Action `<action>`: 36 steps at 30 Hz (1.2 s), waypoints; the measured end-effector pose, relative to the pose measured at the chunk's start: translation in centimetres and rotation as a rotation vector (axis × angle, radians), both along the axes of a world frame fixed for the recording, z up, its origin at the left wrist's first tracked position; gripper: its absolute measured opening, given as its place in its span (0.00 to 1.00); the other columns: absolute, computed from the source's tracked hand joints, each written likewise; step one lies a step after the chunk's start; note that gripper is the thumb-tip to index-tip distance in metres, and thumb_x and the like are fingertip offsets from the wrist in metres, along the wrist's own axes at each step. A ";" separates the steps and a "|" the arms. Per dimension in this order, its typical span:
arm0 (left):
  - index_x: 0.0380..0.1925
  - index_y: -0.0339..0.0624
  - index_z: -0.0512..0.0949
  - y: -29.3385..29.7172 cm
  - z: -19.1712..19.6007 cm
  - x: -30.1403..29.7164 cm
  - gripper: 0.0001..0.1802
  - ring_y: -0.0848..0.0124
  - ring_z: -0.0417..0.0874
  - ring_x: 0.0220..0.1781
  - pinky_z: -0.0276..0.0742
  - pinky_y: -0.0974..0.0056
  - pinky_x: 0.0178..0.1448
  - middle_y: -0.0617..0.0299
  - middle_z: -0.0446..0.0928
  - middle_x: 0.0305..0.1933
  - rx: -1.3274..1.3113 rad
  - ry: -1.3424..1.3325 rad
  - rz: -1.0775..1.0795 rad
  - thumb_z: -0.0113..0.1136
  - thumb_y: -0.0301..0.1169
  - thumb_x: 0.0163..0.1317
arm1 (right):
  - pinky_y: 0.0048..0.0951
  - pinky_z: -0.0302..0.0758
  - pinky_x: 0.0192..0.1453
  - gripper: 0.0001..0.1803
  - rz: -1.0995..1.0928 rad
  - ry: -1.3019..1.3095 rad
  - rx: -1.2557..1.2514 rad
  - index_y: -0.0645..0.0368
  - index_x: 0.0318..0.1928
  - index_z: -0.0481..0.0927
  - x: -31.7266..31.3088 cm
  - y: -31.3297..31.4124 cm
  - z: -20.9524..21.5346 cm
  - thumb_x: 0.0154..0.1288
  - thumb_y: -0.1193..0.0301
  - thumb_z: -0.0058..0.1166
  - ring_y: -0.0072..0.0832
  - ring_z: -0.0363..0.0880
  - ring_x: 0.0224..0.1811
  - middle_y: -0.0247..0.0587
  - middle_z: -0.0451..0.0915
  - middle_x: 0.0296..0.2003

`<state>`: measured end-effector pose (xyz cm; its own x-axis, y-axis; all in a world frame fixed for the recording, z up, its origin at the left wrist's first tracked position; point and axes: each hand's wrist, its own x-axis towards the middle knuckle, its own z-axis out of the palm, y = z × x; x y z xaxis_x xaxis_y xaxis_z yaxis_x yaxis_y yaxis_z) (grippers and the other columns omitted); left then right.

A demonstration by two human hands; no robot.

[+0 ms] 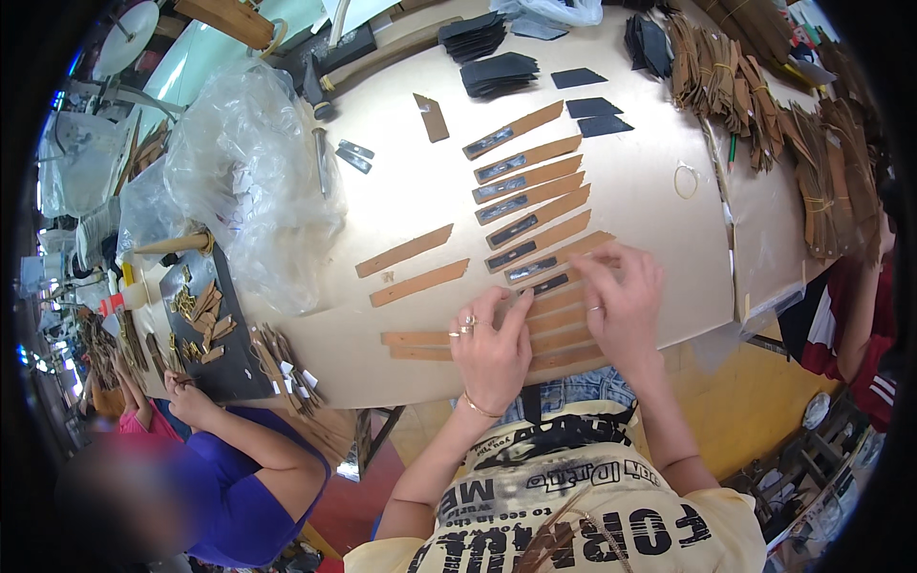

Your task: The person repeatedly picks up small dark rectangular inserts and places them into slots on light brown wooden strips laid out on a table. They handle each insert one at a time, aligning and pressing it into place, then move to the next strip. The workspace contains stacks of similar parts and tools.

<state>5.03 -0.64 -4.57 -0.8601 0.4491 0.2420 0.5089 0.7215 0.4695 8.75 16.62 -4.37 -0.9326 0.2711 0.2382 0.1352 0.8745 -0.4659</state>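
Note:
A brown leather strip with a dark rectangular patch point(550, 285) lies flat on the table under my fingers. My left hand point(491, 342), wearing rings and a bracelet, is closed, its fingertips pressed at the strip's left end. At the right end, the fingers of my right hand point(623, 298) are bent together on the strip. Just beyond, several slanted-end leather strips point(540, 226) lie in a column, each with a dark or shiny patch at its left part. Plain brown strips point(413, 339) lie partly hidden beneath my hands. Two more plain strips point(418, 281) rest to the left.
Stacks of black pieces point(499, 74) stand at the far side. Two small metallic plates point(355, 156) lie near a hammer point(318, 88) and a plastic bag point(250, 162). Bundled brown strips point(721, 76) sit far right. A co-worker's hand point(191, 401) is at the left beside a dark board point(234, 368).

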 end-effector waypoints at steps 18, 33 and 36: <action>0.54 0.48 0.82 1.3 -1.1 -1.2 0.25 0.57 0.73 0.61 0.61 0.54 0.63 0.57 0.74 0.58 -0.100 0.025 -0.059 0.64 0.23 0.53 | 0.41 0.62 0.58 0.19 0.057 -0.042 0.118 0.52 0.53 0.83 -0.4 0.2 0.5 0.60 0.75 0.59 0.34 0.73 0.51 0.35 0.77 0.47; 0.53 0.40 0.81 1.9 -1.1 -1.1 0.21 0.56 0.77 0.58 0.67 0.53 0.62 0.53 0.76 0.56 -0.007 0.001 -0.121 0.63 0.22 0.57 | 0.43 0.62 0.58 0.11 -0.005 -0.108 -0.057 0.53 0.45 0.81 -1.5 -1.4 0.8 0.62 0.68 0.63 0.37 0.71 0.53 0.37 0.75 0.45; 0.51 0.40 0.82 1.7 -0.5 -1.5 0.18 0.57 0.78 0.57 0.68 0.53 0.62 0.54 0.78 0.54 0.069 -0.066 -0.124 0.63 0.22 0.59 | 0.44 0.61 0.59 0.10 0.001 -0.092 -0.043 0.53 0.44 0.81 -1.7 -1.7 0.9 0.62 0.68 0.62 0.37 0.71 0.53 0.37 0.75 0.45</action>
